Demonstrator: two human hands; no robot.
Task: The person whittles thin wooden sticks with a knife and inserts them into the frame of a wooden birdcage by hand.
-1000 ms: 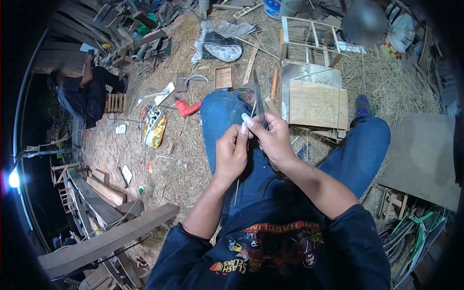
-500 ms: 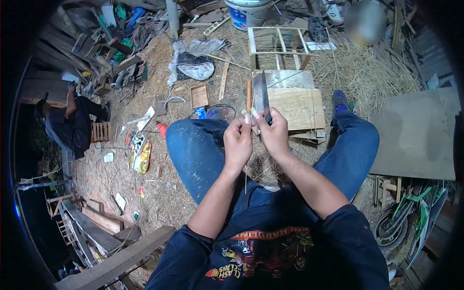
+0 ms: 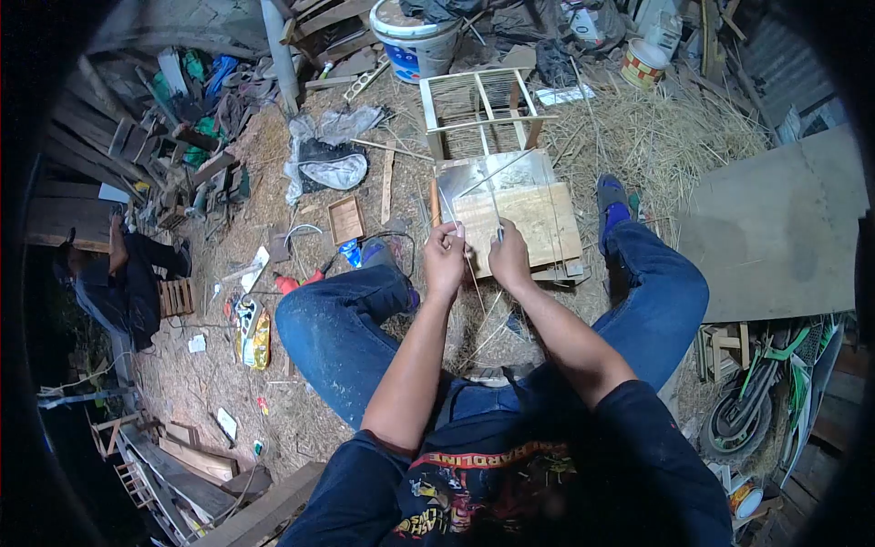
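Note:
My right hand (image 3: pixel 510 258) is closed around a knife (image 3: pixel 495 208), its narrow blade pointing away from me and seen nearly edge-on. Beside it, my left hand (image 3: pixel 446 259) pinches a thin strip (image 3: pixel 478 290) that hangs toward my lap; its material is hard to make out. A small gap separates the hands. Just beyond them lies a pale wooden board (image 3: pixel 538 219) on a low stack. An orange-brown rod (image 3: pixel 435 201) lies at that stack's left edge, near my left fingers.
A wooden frame with thin slats (image 3: pixel 483 114) stands past the boards. A small wooden tray (image 3: pixel 346 220) and red tool (image 3: pixel 290 283) lie left. A large panel (image 3: pixel 775 228) and motorbike (image 3: pixel 743 415) are right. Another person (image 3: pixel 118 283) sits far left; a bucket (image 3: pixel 415 46) stands behind.
My hands have drawn apart and lowered slightly. The knife has turned from showing its broad side to nearly edge-on. The whole view has shifted a little.

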